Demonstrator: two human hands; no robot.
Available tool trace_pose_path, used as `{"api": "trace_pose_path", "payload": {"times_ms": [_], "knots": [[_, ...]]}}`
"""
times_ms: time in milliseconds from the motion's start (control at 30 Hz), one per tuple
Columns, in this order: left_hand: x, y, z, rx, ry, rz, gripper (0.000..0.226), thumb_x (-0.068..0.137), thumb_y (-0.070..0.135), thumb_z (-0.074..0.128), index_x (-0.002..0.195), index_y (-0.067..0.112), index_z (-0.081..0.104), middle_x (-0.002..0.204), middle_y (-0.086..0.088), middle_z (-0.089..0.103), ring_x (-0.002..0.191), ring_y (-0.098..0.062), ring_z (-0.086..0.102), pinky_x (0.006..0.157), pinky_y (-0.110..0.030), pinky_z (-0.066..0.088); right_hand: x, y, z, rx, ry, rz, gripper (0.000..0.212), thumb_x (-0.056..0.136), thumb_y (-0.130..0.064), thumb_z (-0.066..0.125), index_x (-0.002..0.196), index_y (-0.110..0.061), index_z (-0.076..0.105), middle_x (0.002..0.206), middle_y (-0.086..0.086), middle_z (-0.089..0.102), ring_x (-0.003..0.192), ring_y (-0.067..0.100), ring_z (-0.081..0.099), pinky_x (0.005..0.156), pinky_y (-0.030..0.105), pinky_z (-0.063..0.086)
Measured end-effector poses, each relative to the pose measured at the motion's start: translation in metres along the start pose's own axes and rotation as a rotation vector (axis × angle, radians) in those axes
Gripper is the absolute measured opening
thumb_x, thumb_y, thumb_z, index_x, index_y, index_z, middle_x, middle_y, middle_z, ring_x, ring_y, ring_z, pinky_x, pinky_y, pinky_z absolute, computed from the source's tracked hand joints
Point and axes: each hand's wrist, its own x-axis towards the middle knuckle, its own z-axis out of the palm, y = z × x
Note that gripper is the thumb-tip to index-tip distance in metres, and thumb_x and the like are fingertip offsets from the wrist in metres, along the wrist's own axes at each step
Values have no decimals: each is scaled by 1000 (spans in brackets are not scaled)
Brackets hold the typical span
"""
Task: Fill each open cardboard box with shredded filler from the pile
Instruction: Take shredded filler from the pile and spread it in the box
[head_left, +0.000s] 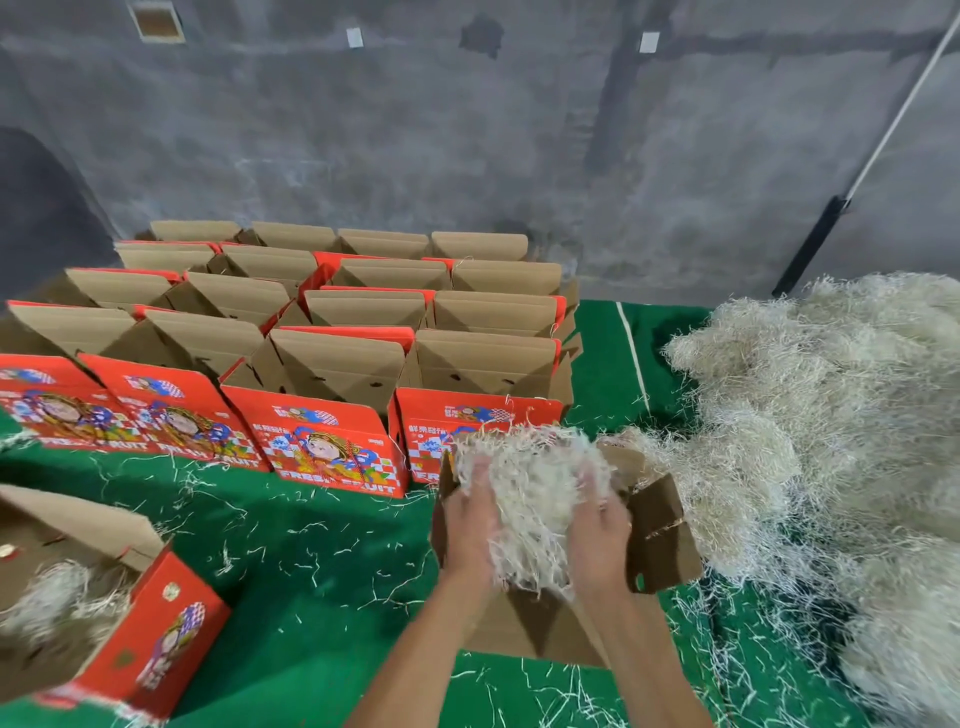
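both hands, left hand (470, 525) and right hand (597, 525), grip a clump of shredded filler (530, 493) from either side, over an open cardboard box (660, 535) at lower centre. the filler pile (831, 415) occupies the right of the frame. rows of open boxes (332, 332) stand upper left on green floor covering (322, 571).

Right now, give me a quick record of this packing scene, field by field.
hands: left hand and right hand press a clump of filler
box being filled: open box under the hands
filler pile: at right
waiting boxes: rows of open boxes behind
side box: at left, holding some filler
floor: green mat, strewn with shreds
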Motion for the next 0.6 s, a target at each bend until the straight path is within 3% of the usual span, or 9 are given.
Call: {"api": "trace_pose_path", "payload": {"times_ms": [67, 100, 167, 300, 367, 433, 467, 533, 600], "knots": [[-9, -18, 12, 39, -64, 44, 50, 72, 65, 64, 87, 18, 54, 78, 0, 61, 64, -9, 59, 60, -24, 53, -11, 5, 17, -121, -129, -206, 36, 102, -51, 44, 100, -22, 66, 73, 0, 68, 64, 17, 64, 62, 35, 55], [-8, -22, 8, 30, -39, 39, 45, 77, 60, 66, 84, 19, 51, 78, 0, 61, 57, -7, 54, 55, -23, 50, -10, 8, 12, -186, -124, -240, 35, 101, -54, 44, 96, -27, 66, 70, -4, 67, 61, 11, 62, 59, 30, 54], [3, -14, -13, -34, 72, 19, 28, 92, 38, 67, 90, 16, 49, 86, 2, 60, 53, -8, 47, 48, -30, 40, 4, 11, -14, -199, -28, -190, 40, 95, -64, 48, 86, -27, 62, 55, -4, 57, 44, 10, 47, 42, 26, 43], [12, 12, -41, -152, 209, 26, 23, 99, 24, 58, 88, 11, 43, 83, -2, 53, 56, -10, 41, 47, -25, 37, 29, 18, -60, -95, 195, -13, 47, 94, -54, 52, 88, -9, 61, 49, -2, 48, 37, 8, 35, 35, 20, 31], [-5, 9, -21, -150, 84, 51, 30, 101, 40, 51, 106, 10, 54, 96, -7, 64, 77, -15, 61, 67, -26, 55, 23, 18, -39, -83, 146, -7, 56, 94, -60, 49, 77, -8, 54, 51, 2, 50, 38, 11, 39, 36, 23, 34], [-25, -4, 6, -12, -44, 48, 68, 97, 66, 38, 131, 10, 55, 125, -13, 63, 112, -23, 62, 103, -38, 47, 8, 16, -7, -63, -43, -80, 62, 97, -61, 48, 71, -5, 50, 52, 6, 46, 42, 16, 38, 40, 30, 33], [-32, -7, 15, 81, -56, 67, 79, 91, 77, 32, 133, 15, 56, 128, -12, 62, 113, -21, 62, 105, -40, 44, 2, 18, 3, -75, -119, -117, 60, 96, -59, 49, 73, -4, 53, 54, 10, 48, 47, 16, 39, 41, 34, 35], [-28, -5, 12, 223, 2, 109, 88, 86, 82, 30, 123, 9, 62, 101, -15, 69, 89, -26, 67, 87, -38, 52, 3, 17, -3, -121, -102, -131, 46, 91, -62, 53, 82, -18, 63, 55, 3, 50, 50, 12, 40, 40, 32, 37], [-5, 7, -13, 237, 115, 131, 64, 92, 71, 38, 103, 14, 64, 72, -2, 57, 72, -24, 58, 68, -34, 48, 17, 11, -34, -84, 106, -90, 36, 87, -66, 53, 93, -32, 64, 52, -4, 46, 44, 7, 36, 40, 19, 32]]}}
